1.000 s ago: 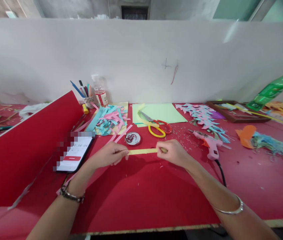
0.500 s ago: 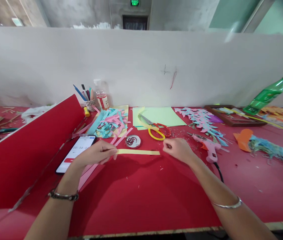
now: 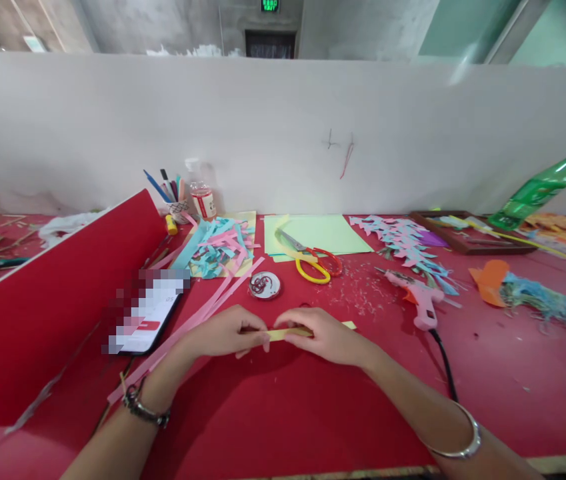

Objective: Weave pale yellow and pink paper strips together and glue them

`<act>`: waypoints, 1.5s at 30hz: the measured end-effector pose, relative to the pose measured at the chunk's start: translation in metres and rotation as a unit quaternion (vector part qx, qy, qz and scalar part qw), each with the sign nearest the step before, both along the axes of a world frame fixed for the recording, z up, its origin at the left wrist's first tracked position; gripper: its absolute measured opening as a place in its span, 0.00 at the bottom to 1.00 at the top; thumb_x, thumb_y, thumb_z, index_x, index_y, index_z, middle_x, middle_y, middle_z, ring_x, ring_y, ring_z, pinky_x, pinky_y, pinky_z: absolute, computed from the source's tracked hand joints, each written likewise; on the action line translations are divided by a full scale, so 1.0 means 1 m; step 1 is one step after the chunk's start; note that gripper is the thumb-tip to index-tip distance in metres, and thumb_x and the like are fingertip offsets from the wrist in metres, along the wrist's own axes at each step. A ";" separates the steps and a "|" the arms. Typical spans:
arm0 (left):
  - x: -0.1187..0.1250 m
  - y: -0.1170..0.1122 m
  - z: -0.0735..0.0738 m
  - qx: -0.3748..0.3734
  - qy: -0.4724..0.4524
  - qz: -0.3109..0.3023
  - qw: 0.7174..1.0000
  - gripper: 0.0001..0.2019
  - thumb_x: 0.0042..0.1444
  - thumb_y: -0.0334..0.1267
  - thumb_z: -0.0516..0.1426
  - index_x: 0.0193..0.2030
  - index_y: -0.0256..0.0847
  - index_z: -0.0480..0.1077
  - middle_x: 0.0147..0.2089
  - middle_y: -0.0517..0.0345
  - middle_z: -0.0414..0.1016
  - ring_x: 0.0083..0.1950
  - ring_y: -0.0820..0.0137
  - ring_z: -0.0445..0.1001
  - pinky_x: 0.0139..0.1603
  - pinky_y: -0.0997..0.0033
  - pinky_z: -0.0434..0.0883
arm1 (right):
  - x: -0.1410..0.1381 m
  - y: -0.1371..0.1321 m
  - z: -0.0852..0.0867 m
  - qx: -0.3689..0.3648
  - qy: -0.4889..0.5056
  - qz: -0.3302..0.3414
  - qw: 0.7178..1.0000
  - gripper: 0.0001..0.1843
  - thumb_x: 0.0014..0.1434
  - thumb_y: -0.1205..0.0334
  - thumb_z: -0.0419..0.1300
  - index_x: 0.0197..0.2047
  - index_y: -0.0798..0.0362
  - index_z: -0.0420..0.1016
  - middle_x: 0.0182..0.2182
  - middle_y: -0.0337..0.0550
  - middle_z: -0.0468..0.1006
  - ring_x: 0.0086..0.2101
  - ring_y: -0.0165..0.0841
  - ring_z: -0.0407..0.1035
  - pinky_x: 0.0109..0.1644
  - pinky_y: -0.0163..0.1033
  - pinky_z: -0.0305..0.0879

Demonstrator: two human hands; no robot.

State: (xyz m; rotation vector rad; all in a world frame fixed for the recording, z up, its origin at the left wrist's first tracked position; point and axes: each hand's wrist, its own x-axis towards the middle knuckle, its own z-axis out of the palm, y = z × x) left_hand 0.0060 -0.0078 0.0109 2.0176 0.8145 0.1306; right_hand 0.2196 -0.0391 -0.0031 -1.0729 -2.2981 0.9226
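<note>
The thin yellow paper strip (image 3: 281, 335) could crease or tear if uneven pulling or twisting strains it, or slip free if a pinch loosens. Over the red tabletop (image 3: 283, 413), it spans the gap between the closed, pinching fingers of the left hand (image 3: 227, 332) and right hand (image 3: 333, 339), one end jutting past the right knuckles.

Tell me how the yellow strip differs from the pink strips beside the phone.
The yellow strip is held up by the left hand and right hand, while the pink strips lie on the red table. The yellow strip is a single piece; the pink strips are several. The yellow strip looks shorter than the pink strips. Both are narrow, flat and paper-like.
</note>
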 end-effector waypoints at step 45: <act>0.006 0.018 -0.026 -0.158 -0.478 0.487 0.713 0.07 0.44 0.37 0.55 0.24 0.38 0.61 0.17 0.71 0.58 0.17 0.85 0.55 0.20 0.85 0.59 | -0.005 -0.015 0.004 -0.485 0.193 0.282 0.805 0.34 0.52 0.34 0.44 0.48 0.56 0.62 0.33 0.48 0.74 0.39 0.37 0.69 0.47 0.45 0.60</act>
